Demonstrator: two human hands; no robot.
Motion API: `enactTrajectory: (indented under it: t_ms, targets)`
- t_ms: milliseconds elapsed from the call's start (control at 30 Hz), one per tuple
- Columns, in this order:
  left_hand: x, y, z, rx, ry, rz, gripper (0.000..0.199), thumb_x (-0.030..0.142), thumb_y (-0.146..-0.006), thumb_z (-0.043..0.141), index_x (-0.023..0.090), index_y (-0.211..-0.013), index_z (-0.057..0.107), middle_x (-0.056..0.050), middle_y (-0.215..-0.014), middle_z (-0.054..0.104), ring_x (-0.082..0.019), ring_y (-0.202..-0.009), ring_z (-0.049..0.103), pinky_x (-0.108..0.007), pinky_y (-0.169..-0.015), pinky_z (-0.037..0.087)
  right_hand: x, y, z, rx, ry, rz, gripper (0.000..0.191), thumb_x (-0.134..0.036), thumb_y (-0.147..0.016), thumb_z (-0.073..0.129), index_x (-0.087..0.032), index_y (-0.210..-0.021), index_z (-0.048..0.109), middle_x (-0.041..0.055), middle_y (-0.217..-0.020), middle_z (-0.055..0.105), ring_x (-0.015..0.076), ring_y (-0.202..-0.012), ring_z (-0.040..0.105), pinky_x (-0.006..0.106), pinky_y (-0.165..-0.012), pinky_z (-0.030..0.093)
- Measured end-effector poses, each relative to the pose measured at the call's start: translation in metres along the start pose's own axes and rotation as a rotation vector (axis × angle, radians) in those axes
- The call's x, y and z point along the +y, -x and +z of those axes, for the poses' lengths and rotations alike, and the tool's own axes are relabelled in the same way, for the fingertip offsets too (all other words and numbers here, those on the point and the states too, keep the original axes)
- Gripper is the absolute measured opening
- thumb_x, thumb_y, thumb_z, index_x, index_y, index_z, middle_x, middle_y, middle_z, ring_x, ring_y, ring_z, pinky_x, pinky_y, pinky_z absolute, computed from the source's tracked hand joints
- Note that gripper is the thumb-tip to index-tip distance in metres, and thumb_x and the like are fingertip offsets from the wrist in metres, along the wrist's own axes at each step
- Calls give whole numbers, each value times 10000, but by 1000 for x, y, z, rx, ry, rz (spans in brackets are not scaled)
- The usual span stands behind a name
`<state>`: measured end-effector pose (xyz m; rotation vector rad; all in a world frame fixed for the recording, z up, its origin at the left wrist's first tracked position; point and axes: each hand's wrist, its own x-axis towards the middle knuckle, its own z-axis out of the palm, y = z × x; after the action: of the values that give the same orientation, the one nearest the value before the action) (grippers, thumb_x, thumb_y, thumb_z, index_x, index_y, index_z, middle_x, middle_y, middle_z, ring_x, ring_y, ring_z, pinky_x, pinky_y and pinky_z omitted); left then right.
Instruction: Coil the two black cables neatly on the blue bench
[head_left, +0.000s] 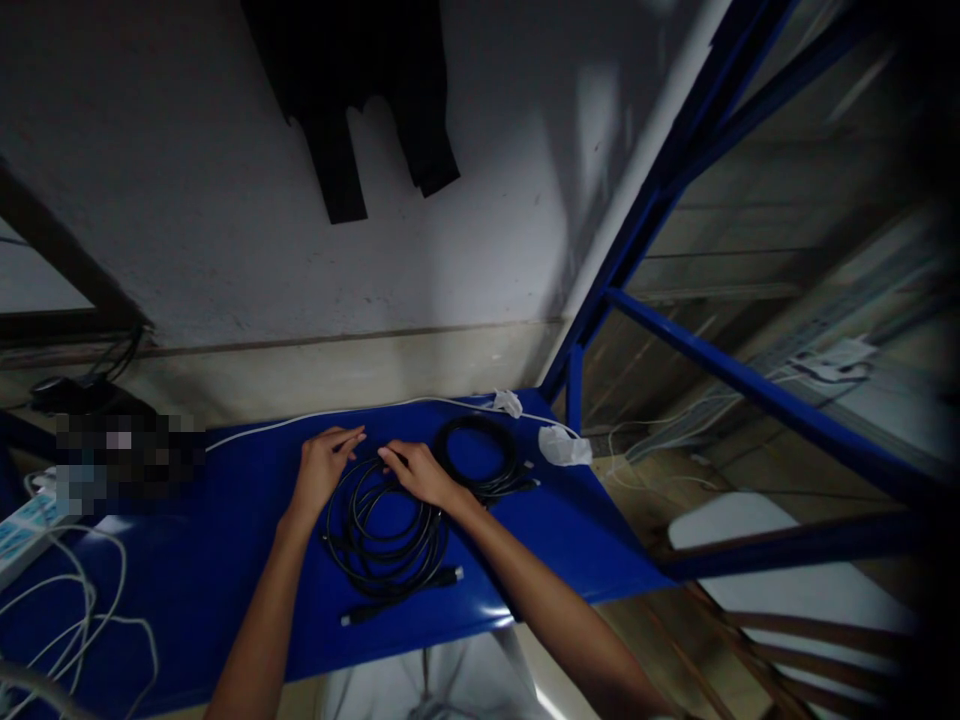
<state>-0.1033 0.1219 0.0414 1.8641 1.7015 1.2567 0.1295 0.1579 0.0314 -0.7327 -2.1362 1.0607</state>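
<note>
On the blue tabletop lies a coiled black cable point(362, 545), its plug ends toward the near edge. My left hand point(322, 468) is just above the coil's upper left side, fingers stretched to the right and slightly apart, with nothing visible in them. Opposite it, my right hand point(421, 474) is over the coil's top, thumb and fingertips drawn together. Whatever those fingertips hold, if anything, is too small to tell. A second black cable coil point(517, 458) lies beyond my right hand, apart from the first, with its connectors pointing right.
A white power strip point(30, 530) and loose white cords point(90, 600) are at the left. Crumpled white plastic pieces point(564, 446) lie at the table's right end. A blue metal frame point(697, 365) rises on the right, beside a chair point(735, 520). Dark clothing point(352, 60) hangs on the wall.
</note>
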Motion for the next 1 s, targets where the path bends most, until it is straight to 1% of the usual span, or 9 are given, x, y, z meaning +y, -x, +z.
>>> enactTrajectory:
  t_ms: [67,167,233,300,400,600,767,933,1000]
  targets:
    - [3,-1,8,-41,60,12,343,481,-992,692,246,-1196,836,-47,-944,807,-182,-729,738,-314,-754,599,1,0,2,23,-35,14,383,-503,-1155,451,-206,-1101,688,20,-880,760,181,-825,750,269,-775,511]
    - [-1,0,16,-97,156,23,328,472,-985,701,243,-1169,846,-70,-1028,819,-230,-933,779,-361,-887,623,5,4,5,68,-67,35,370,-506,-1149,461,-214,-1179,687,22,-889,767,183,-821,752,273,-765,516]
    - [-4,3,17,-121,186,14,322,465,-988,695,242,-1165,845,-85,-1124,815,-254,-1058,772,-408,-991,615,7,7,6,81,-74,47,371,-512,-1144,468,-215,-1189,686,25,-891,770,188,-824,752,280,-767,523]
    - [-4,6,15,-153,183,9,343,458,-1013,660,242,-1221,825,-96,-1225,793,-262,-1151,750,-444,-1073,589,8,9,6,85,-76,56,369,-520,-1138,480,-217,-1218,675,25,-885,770,192,-824,753,285,-771,528]
    - [1,12,12,-213,157,40,375,431,-1058,588,247,-1323,779,-103,-1341,746,-255,-1251,711,-449,-1141,552,9,9,7,84,-85,63,378,-538,-1124,505,-226,-1278,652,24,-891,771,193,-809,752,282,-752,531]
    - [16,19,16,-245,114,100,348,391,-1068,578,249,-1308,788,-104,-1352,744,-257,-1262,709,-420,-1127,560,12,9,7,87,-114,71,399,-557,-1124,489,-234,-1318,620,16,-888,747,194,-824,748,282,-767,539]
    - [22,22,17,-214,139,113,302,397,-1049,620,271,-1227,829,-83,-1327,771,-262,-1233,733,-440,-1125,571,16,10,7,163,-68,83,390,-541,-1124,488,-226,-1298,636,17,-909,720,177,-785,683,280,-760,532]
    - [21,23,17,-199,155,112,269,406,-1004,688,275,-1180,843,-78,-1293,790,-272,-1210,751,-469,-1125,581,22,11,9,167,-127,71,386,-505,-1117,525,-229,-1369,620,68,-1107,768,204,-983,737,311,-879,561]
    - [19,23,19,-202,187,100,271,405,-979,724,264,-1180,837,-82,-1277,796,-270,-1193,758,-465,-1116,589,24,10,11,162,-162,70,382,-509,-1106,549,-224,-1347,629,73,-1128,777,209,-1031,745,324,-918,565]
